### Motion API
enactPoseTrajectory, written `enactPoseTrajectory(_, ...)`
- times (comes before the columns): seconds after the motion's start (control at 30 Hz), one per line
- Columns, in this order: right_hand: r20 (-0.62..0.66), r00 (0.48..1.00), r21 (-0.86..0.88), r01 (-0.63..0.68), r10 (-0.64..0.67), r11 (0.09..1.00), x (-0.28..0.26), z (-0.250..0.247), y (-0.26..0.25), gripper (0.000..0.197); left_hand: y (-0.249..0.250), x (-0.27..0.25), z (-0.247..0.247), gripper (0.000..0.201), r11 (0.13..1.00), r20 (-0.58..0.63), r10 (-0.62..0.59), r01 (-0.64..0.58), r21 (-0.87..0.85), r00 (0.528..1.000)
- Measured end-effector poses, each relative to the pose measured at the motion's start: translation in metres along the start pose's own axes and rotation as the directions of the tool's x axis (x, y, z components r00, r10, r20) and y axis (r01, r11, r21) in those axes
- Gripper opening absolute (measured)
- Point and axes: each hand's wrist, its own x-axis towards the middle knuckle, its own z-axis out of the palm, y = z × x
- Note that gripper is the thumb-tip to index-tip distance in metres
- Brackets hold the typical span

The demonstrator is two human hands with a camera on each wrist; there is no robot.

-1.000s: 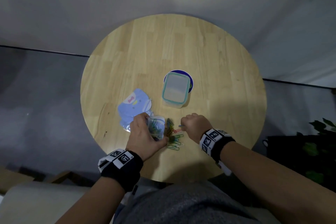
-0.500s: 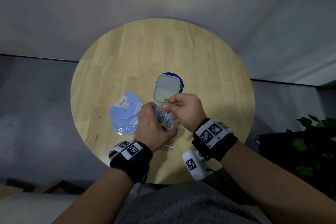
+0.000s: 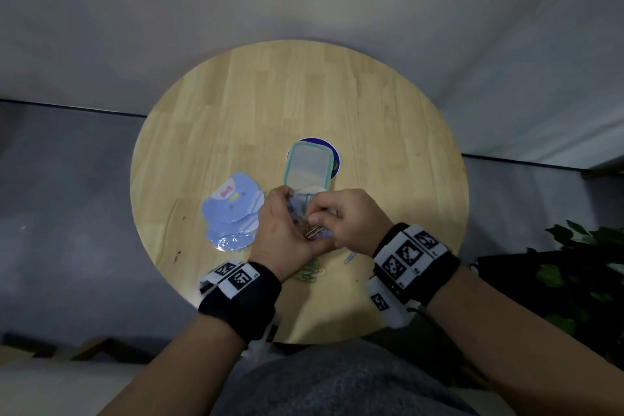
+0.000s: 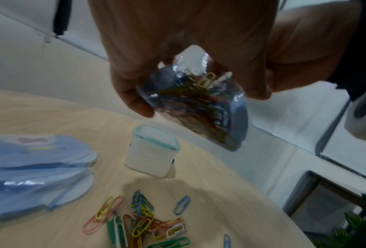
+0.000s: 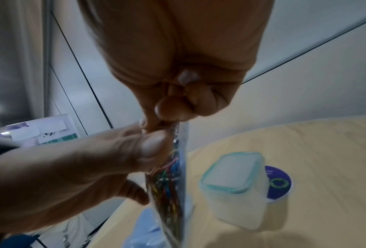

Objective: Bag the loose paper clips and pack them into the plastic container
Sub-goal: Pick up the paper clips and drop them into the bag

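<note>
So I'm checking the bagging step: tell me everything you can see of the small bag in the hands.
The small bag is clear, glossy plastic with blue parts, packed with mixed-colour paper clips. It hangs above the table, mouth up. The left hand grips its sides; the right hand pinches at its top edge. Whether it is sealed cannot be told.

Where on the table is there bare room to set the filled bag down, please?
Bare wood lies beyond the plastic container toward the far rim, and right of it toward the table edge. It is crowded near the front: loose paper clips, the stack of blue bags left, both hands above.
</note>
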Motion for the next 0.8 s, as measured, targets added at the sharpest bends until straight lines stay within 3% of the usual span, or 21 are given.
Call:
enactPoseTrajectory(0.07, 0.021, 0.999, -0.007, 0.040, -0.040, 0.999, 0.002, -0.009, 0.005, 0.006, 0.000, 0.001, -0.009, 0.086, 0.988, 0.076, -0.061, 0.071, -0.136, 0.995)
enactPoseTrajectory(0.23, 0.058, 0.992, 0.066, 0.112, -0.116, 0.991, -0.001, -0.016, 0.015, 0.006, 0.002, 0.007, -0.028, 0.041, 0.951, 0.327, -0.114, 0.198, -0.239, 0.938)
enactPoseTrajectory(0.33, 0.044, 0.992, 0.189, 0.106, -0.116, 0.976, -0.004, -0.013, 0.015, 0.012, 0.001, 0.010, -0.032, 0.033, 0.906, 0.416, -0.143, 0.289, -0.311, 0.898)
enactPoseTrajectory(0.43, 0.065, 0.996, 0.197, 0.053, -0.068, 0.979, -0.006, -0.012, 0.013, 0.017, 0.001, 0.008, -0.033, 0.031, 0.881, 0.481, -0.166, 0.348, -0.320, 0.861)
enactPoseTrajectory(0.5, 0.077, 0.996, 0.214, 0.018, -0.036, 0.977, -0.007, -0.016, 0.009, 0.014, 0.002, 0.007, -0.032, 0.031, 0.870, 0.488, -0.162, 0.357, -0.340, 0.858)
enactPoseTrajectory(0.63, 0.055, 0.998, 0.325, -0.058, 0.042, 0.944, -0.008, -0.025, 0.002, 0.054, 0.001, 0.007, -0.032, 0.049, 0.801, 0.448, -0.131, 0.361, -0.479, 0.885)
enactPoseTrajectory(0.7, 0.006, 0.997, 0.370, -0.078, 0.081, 0.926, -0.006, -0.027, 0.003, 0.049, -0.003, 0.009, -0.031, 0.052, 0.751, 0.402, -0.160, 0.375, -0.543, 0.902)
enactPoseTrajectory(0.8, -0.091, 0.990, 0.368, -0.068, 0.109, 0.927, -0.002, -0.023, 0.005, 0.036, -0.007, 0.008, -0.028, 0.027, 0.675, 0.346, -0.222, 0.399, -0.620, 0.912)
